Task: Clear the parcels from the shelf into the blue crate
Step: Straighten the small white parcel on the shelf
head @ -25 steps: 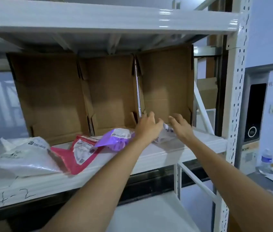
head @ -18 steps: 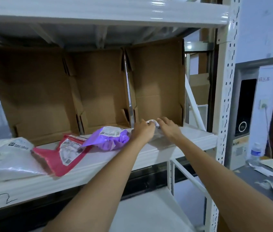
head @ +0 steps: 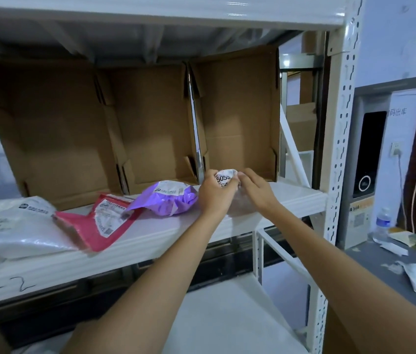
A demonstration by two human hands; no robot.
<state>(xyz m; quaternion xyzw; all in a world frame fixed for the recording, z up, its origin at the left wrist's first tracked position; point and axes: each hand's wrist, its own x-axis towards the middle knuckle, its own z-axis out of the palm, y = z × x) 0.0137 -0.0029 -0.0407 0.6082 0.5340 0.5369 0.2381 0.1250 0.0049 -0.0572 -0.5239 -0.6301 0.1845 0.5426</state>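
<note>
On the white shelf, both my hands hold a small clear parcel with a white label near the shelf's right end. My left hand grips its left side and my right hand its right side, lifting the labelled end. To the left lie a purple parcel, a red parcel and a white parcel. The blue crate is out of view.
Open brown cardboard boxes stand on their sides at the back of the shelf. A white perforated post bounds the shelf on the right. Beyond it, a grey counter carries a water bottle and paper scraps. A lower shelf sits below.
Both hands have closed on the small clear parcel and raised its labelled end off the shelf. The view has shifted slightly to the right.
</note>
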